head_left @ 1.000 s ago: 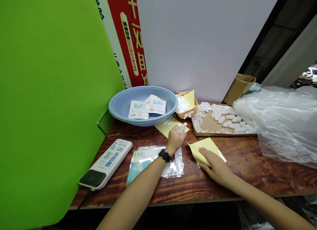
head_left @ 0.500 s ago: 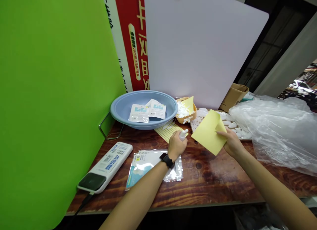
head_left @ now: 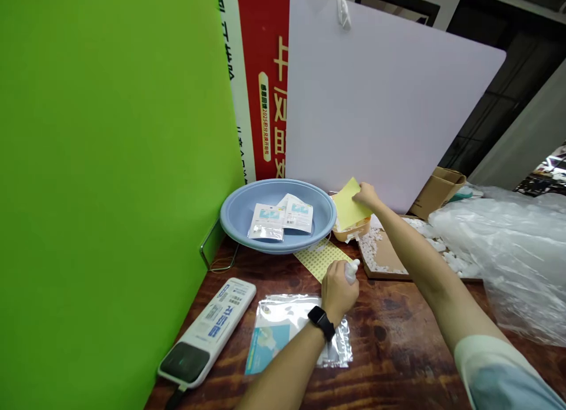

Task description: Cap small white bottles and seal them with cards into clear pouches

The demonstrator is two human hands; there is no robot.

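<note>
- Compared with a second ago, I see the right hand point(head_left: 367, 195) gone from the near tabletop point(head_left: 415, 345) to the back, taking the yellow sheet point(head_left: 350, 207) with it; back then the sheet lay on the wood under that hand.
- Half a second ago the sheet hung in front of the cardboard tray point(head_left: 384, 257); now it is at the small orange bin point(head_left: 354, 231), overlapping its opening and hiding most of the inside. I cannot tell whether it touches what lies in there.
- The wood where the sheet lay is bare now, and my view has swung, so everything sits lower.
- The right arm reaches far forward, nearly straight, crossing in front of the tray, with a pale blue sleeve now showing.
- The right fingers pinch the sheet at its upper right edge, and the sheet tilts.
- The left hand point(head_left: 338, 292) stays near the dotted sheet point(head_left: 318, 255), its fingers curled closed around a small white bottle point(head_left: 352, 271) whose tip points up and right.
- The left forearm runs forward over the clear plastic bags point(head_left: 267, 342), a black watch point(head_left: 322, 323) at the wrist.
- The blue basin point(head_left: 234, 212) still holds its white packets point(head_left: 267, 222).
</note>
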